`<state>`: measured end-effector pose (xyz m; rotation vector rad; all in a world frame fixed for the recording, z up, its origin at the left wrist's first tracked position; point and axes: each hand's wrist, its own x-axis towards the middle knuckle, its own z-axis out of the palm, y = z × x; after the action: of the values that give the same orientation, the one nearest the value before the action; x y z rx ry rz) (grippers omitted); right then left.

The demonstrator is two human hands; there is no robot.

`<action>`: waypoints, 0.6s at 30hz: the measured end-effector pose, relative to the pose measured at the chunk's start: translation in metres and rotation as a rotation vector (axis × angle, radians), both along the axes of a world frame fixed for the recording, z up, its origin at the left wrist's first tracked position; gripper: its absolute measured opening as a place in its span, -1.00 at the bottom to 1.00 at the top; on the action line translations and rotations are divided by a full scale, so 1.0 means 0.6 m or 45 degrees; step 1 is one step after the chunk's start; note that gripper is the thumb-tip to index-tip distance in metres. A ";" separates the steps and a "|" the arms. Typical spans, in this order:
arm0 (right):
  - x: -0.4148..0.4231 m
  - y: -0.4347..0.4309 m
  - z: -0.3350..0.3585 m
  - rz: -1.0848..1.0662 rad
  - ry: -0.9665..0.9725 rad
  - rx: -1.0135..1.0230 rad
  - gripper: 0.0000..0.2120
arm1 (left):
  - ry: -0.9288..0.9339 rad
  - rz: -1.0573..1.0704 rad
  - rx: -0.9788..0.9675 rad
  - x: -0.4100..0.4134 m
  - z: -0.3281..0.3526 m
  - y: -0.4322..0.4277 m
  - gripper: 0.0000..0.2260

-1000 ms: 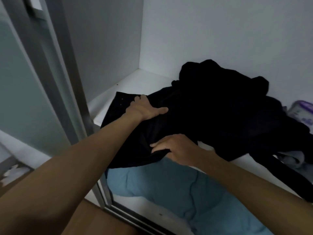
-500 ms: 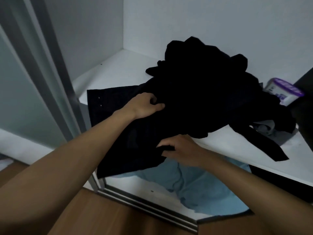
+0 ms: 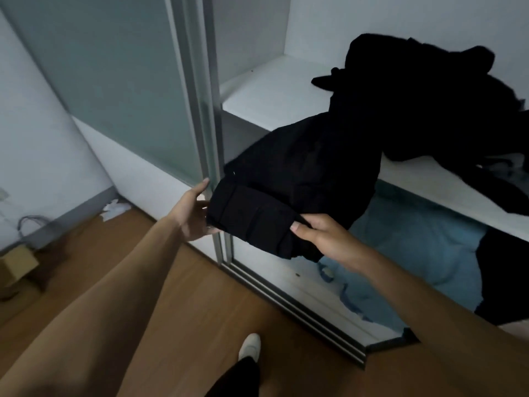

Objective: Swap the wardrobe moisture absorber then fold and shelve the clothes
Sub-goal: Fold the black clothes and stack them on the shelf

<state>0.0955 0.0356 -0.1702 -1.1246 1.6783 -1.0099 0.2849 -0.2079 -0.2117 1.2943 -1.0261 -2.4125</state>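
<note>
Just past the shelf (image 3: 272, 93) front edge, the black garment (image 3: 300, 179) spans both grips, right grip (image 3: 323, 236) pinching its near fold, left grip (image 3: 191, 213) open-fingered against its end.

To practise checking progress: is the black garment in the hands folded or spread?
Partly folded. The black garment is doubled in layers between left hand and right hand; its rest trails onto the shelf.
</note>
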 end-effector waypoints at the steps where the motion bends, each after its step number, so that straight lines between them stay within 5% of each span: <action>1: 0.025 0.031 -0.004 0.032 -0.072 0.012 -0.77 | 0.013 0.040 0.045 0.014 -0.014 0.025 -0.57; 3: 0.066 0.076 -0.010 0.036 -0.154 0.062 -0.77 | -0.019 0.097 0.105 0.032 -0.035 0.071 -0.70; 5: 0.106 0.120 -0.026 0.025 -0.205 0.124 -0.78 | -0.111 0.150 0.192 0.054 -0.068 0.135 -0.61; 7: 0.138 0.170 -0.053 -0.003 -0.268 0.141 -0.79 | -0.148 0.097 0.245 0.081 -0.107 0.209 -0.78; 13: 0.175 0.290 -0.117 -0.245 -0.567 0.188 -0.70 | -0.039 0.146 0.326 0.120 -0.130 0.300 -0.71; 18: 0.231 0.311 -0.150 -0.614 -0.470 0.358 -0.60 | -0.065 -0.132 0.227 0.129 -0.071 0.303 -0.82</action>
<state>0.2341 0.2219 -0.2601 -0.3250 1.7463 -1.1448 0.3626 -0.0260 -0.2541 1.3985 -0.9301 -2.6130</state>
